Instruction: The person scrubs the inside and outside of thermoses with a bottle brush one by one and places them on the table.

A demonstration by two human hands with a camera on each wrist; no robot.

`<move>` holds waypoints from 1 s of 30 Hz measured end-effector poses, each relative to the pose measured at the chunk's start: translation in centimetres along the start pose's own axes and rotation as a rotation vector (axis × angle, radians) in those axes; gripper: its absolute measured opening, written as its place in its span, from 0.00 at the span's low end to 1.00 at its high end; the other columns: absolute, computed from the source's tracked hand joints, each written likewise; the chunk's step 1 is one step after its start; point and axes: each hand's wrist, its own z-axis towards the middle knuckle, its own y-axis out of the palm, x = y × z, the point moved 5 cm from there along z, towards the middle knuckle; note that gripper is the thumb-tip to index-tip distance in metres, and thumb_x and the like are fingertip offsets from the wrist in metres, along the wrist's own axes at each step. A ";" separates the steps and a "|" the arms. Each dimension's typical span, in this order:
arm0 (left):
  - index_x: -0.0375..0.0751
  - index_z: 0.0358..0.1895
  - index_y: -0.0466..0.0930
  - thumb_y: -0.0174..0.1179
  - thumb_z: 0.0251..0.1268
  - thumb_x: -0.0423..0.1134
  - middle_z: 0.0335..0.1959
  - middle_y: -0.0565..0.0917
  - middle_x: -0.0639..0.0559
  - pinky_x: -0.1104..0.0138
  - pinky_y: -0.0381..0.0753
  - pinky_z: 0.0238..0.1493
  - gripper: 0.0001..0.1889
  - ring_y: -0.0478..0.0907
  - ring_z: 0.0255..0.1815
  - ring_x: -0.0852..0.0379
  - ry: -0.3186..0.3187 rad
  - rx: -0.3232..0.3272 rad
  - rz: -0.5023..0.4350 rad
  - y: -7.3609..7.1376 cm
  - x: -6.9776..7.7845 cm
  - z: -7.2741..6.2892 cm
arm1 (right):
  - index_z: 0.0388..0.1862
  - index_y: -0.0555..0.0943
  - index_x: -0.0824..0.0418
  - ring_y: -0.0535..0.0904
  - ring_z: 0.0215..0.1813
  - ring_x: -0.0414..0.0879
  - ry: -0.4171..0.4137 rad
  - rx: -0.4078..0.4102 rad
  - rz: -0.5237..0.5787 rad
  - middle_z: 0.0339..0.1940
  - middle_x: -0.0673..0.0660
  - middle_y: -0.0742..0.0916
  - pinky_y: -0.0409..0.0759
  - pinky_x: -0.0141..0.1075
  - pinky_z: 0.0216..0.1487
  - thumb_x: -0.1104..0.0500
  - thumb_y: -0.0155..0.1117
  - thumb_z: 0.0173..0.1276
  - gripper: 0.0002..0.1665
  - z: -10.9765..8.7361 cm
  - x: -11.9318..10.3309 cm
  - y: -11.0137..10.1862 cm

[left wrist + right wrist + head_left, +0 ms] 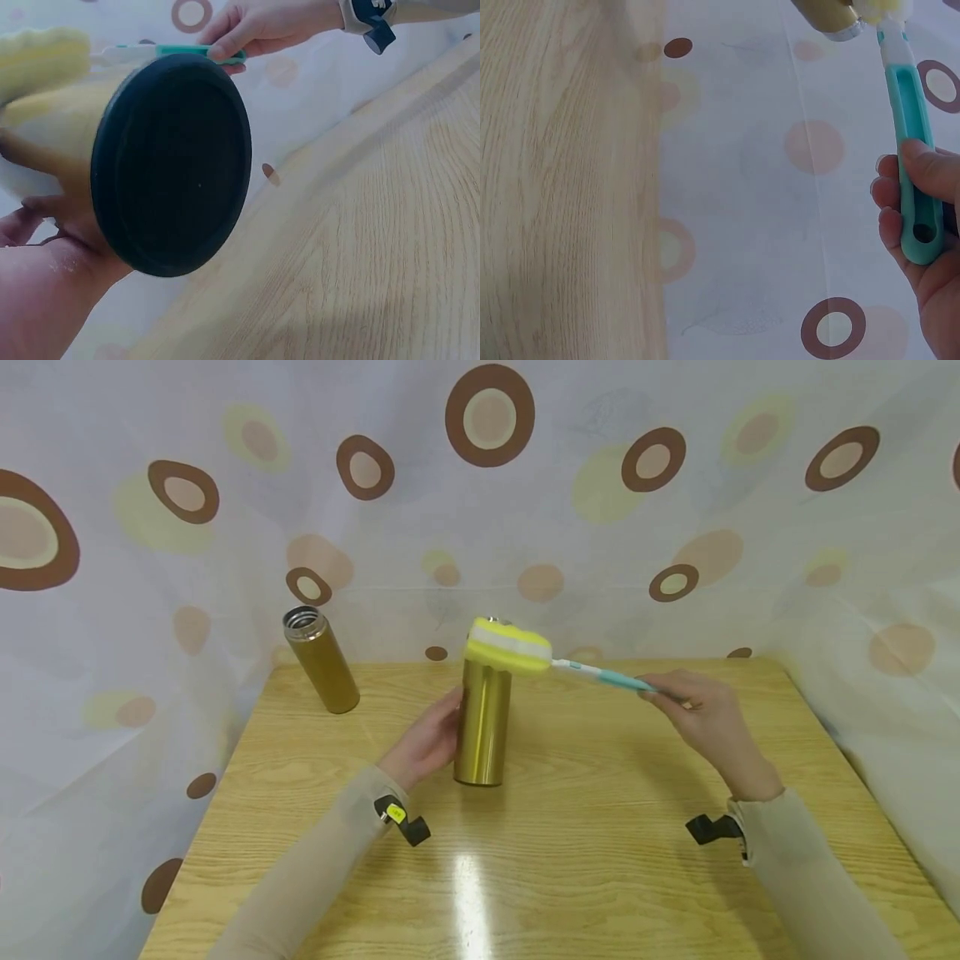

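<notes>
A gold metal bottle (482,731) is held nearly upright by my left hand (426,745), whose fingers wrap round its far side and are partly hidden. The left wrist view shows the bottle's round black base (172,165), tilted toward that camera. My right hand (701,714) grips a bottle brush (513,645) by its teal handle (911,112), thumb on top. The brush lies roughly level, its yellow-and-white sponge head overlapping the upper part of the bottle in the head view. In the right wrist view, the sponge is beside the bottle's silver neck (846,30).
A second gold bottle (326,668), without a lid, stands at the back left of the wooden table (585,860). Behind the table and along its sides hangs a pale curtain (420,543) with brown and yellow circles.
</notes>
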 end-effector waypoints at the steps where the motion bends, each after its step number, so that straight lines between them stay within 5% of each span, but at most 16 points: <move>1: 0.56 0.60 0.72 0.46 0.83 0.60 0.59 0.78 0.53 0.60 0.75 0.66 0.17 0.77 0.60 0.55 -0.013 0.008 -0.008 0.0 0.0 0.0 | 0.46 0.92 0.64 0.80 0.38 0.23 -0.007 -0.010 0.006 0.39 0.60 0.92 0.76 0.18 0.35 0.79 0.75 0.56 0.20 0.0 0.0 0.1; 7: 0.55 0.65 0.69 0.41 0.85 0.60 0.60 0.77 0.54 0.63 0.74 0.67 0.20 0.76 0.62 0.57 -0.024 0.064 -0.036 -0.3 0.2 -0.1 | 0.46 0.92 0.62 0.83 0.38 0.30 -0.057 -0.112 0.047 0.40 0.57 0.93 0.75 0.20 0.36 0.80 0.75 0.52 0.24 -0.5 -0.3 0.9; 16: 0.54 0.60 0.72 0.60 0.71 0.63 0.53 0.79 0.57 0.68 0.79 0.56 0.24 0.77 0.53 0.60 0.094 0.139 -0.051 -1.2 1.8 0.1 | 0.48 0.91 0.59 0.82 0.35 0.33 -0.096 -0.227 0.073 0.40 0.54 0.92 0.74 0.23 0.32 0.79 0.74 0.54 0.25 -1.5 -0.2 1.5; 22: 0.51 0.67 0.68 0.65 0.65 0.63 0.57 0.78 0.54 0.66 0.79 0.62 0.34 0.78 0.58 0.57 0.104 0.192 -0.009 -2.0 2.4 0.1 | 0.47 0.91 0.59 0.83 0.36 0.34 -0.122 -0.275 0.112 0.40 0.53 0.92 0.74 0.25 0.32 0.80 0.74 0.53 0.25 -1.8 -0.2 1.5; 30: 0.38 0.73 0.66 0.63 0.71 0.56 0.56 0.81 0.53 0.60 0.79 0.64 0.37 0.78 0.59 0.55 0.154 0.248 0.056 -2.8 3.6 0.0 | 0.45 0.91 0.57 0.83 0.38 0.35 -0.037 -0.368 0.162 0.41 0.50 0.92 0.74 0.27 0.32 0.77 0.74 0.58 0.21 -2.8 0.7 1.1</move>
